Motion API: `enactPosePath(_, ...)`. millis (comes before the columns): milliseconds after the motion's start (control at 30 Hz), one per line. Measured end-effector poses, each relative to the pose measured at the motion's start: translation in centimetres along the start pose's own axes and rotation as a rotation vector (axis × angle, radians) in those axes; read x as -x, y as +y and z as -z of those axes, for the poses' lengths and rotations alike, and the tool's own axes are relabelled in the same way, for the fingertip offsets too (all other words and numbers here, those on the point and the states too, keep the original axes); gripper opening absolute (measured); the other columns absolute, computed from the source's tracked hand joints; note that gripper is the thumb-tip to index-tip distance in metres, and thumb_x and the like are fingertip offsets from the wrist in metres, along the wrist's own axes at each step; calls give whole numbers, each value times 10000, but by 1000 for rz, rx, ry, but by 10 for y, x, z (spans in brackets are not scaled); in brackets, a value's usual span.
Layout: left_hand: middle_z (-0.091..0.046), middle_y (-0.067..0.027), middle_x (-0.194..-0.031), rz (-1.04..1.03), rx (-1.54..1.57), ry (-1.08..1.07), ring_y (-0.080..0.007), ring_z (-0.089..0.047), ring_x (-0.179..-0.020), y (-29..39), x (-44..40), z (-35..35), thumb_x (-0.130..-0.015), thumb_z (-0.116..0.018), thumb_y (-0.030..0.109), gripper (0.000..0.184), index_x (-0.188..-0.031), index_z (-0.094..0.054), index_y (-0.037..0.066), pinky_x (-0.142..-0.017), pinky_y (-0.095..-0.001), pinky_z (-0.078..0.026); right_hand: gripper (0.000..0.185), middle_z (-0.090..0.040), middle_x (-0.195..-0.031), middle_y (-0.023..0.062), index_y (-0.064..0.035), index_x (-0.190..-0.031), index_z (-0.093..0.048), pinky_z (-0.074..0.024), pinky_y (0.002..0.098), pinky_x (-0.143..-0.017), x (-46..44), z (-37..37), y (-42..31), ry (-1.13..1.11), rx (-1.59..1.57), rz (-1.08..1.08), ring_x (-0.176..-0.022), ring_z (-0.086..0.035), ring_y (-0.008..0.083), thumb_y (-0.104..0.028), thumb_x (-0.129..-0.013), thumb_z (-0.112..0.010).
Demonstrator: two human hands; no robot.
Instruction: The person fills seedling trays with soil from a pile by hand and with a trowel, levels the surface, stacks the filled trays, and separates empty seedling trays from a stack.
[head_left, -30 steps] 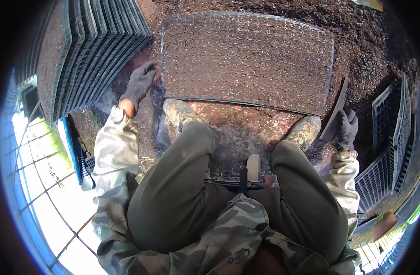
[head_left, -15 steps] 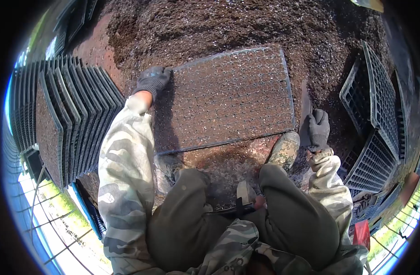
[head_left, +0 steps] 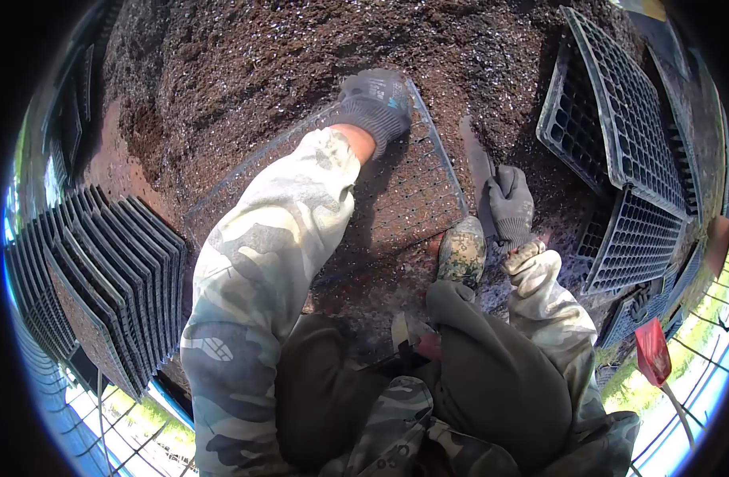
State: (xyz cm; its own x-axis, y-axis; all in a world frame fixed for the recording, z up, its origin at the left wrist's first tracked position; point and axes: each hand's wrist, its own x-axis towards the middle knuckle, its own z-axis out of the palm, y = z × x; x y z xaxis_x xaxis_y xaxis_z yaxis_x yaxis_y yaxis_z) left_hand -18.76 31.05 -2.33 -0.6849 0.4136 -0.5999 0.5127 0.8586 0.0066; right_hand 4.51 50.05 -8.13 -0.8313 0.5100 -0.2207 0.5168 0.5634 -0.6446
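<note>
A seedling tray filled with dark soil lies before my feet, its cell grid showing through the soil. My left hand, in a dark glove, is at the tray's far edge near the right corner; its fingers are hidden behind the back of the hand. The left sleeve covers much of the tray. Right of the tray, my gloved right hand is closed on a flat scraper, whose long blade points away from me over the soil.
A large heap of loose potting soil spreads behind the tray. Stacked trays stand at the left. Empty black cell trays lean at the right. My boot is against the tray's near right corner. A red object is at lower right.
My left hand has moved from the tray's far left corner across to its far right side. The right hand still holds the scraper beside the tray. The view has shifted.
</note>
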Motion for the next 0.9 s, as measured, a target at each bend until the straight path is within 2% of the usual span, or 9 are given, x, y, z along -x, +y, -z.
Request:
enactPosePath(100, -584, -146, -1126, -51, 40, 197, -286, -560, -1095, 24, -3, -10, -929, -411, 383, 420, -1091, -590, 39, -945, -438, -454, 348, -617, -977, 177, -66, -1125, -527, -484, 389, -797, 0, 0, 0, 2, -4, -8, -920, -617, 359, -189, -815, -627)
enactPosePath(200, -560, -142, -1178, -324, -159, 351, -295, -422, -1236, 40, 5, -33, -912, -452, 368, 416, -1139, -582, 45, -1078, -464, -281, 347, -619, -980, 177, -65, -1120, -537, -483, 384, -801, -2, 1, -3, 9, 2, 22, -928, -619, 355, -195, -813, -633)
enactPosePath(300, -535, -148, -1228, -520, -18, 588, -316, -416, -1245, 48, 36, -81, -878, -498, 364, 450, -1182, -569, 39, -1093, -462, -265, 352, -628, -976, 172, -54, -1103, -557, -480, 365, -812, -1, 3, -8, -15, -70, -43, -940, -623, 341, -214, -804, -653)
enactPosePath(467, -459, -168, -1345, -794, 279, 453, -340, -372, -1311, 49, 129, -131, -765, -634, 327, 593, -1273, -495, 54, -1094, -499, -272, 508, -615, -1045, 185, -54, -1196, -517, -468, 394, -850, 9, 5, -14, -26, -43, -106, -967, -603, 348, -304, -790, -691)
enactPosePath(533, -454, -172, -1347, -780, 218, 553, -342, -376, -1307, 38, 144, -175, -752, -646, 320, 610, -1278, -488, 55, -1096, -497, -273, 586, -572, -1152, 182, -67, -1243, -491, -421, 438, -930, 23, 4, -21, 346, 176, 147, -1068, -554, 363, -336, -774, -716)
enactPosePath(567, -450, -175, -1350, -774, 151, 646, -344, -379, -1303, 28, 152, -190, -739, -659, 312, 627, -1283, -481, 56, -1097, -494, -273, 586, -572, -1152, 182, -67, -1243, -491, -421, 438, -930, 26, 5, -23, 340, 175, 162, -1068, -554, 363, -336, -774, -716)
enactPosePath(633, -445, -181, -1349, -648, 163, 562, -353, -375, -1303, -5, 180, -174, -744, -657, 308, 628, -1288, -477, 52, -1096, -497, -274, 663, -525, -1244, 153, -70, -1268, -480, -354, 487, -994, 35, 10, -28, 191, 241, 607, -1179, -482, 354, -383, -747, -745)
enactPosePath(800, -410, -211, -1365, -287, 229, 522, -410, -355, -1298, -56, 240, -205, -786, -619, 339, 649, -1321, -447, 15, -1081, -536, -269, 912, -358, -1397, 165, -83, -1396, -360, -204, 525, -1104, 67, -1, -63, -92, 543, 781, -1336, -286, 372, -675, -749, -608)
enactPosePath(900, -410, -212, -1366, -139, 253, 618, -413, -355, -1296, -62, 260, -237, -798, -596, 332, 626, -1317, -452, 13, -1078, -543, -268, 945, -328, -1423, 168, -75, -1410, -340, -154, 525, -1128, 86, -38, -80, -295, 513, 846, -1357, -252, 367, -666, -729, -622)
